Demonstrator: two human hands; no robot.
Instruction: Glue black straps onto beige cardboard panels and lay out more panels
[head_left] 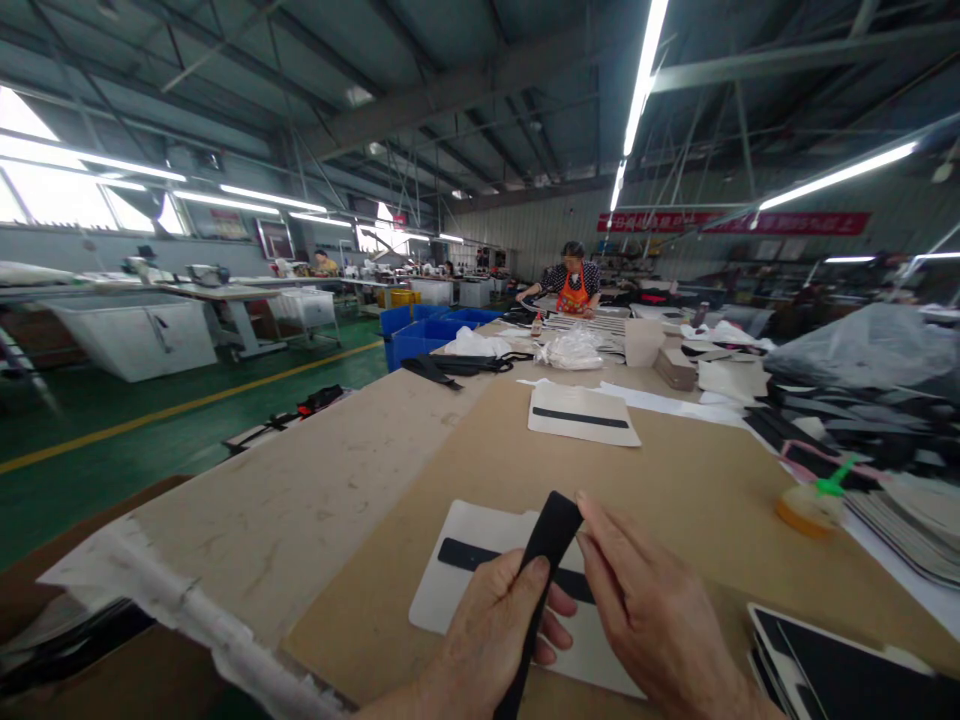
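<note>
Black strip [553, 532], matte, long, in left hand [491, 615].

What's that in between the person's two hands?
In the head view, a black strip lies between them. The left hand holds it, and the right hand touches its upper corner. A white board shows beneath.

Cannot see black strip [553, 528] past bottom edge | nor white panel [442, 598] behind left hand [491, 610] | cannot read red banner [739, 222]
</note>
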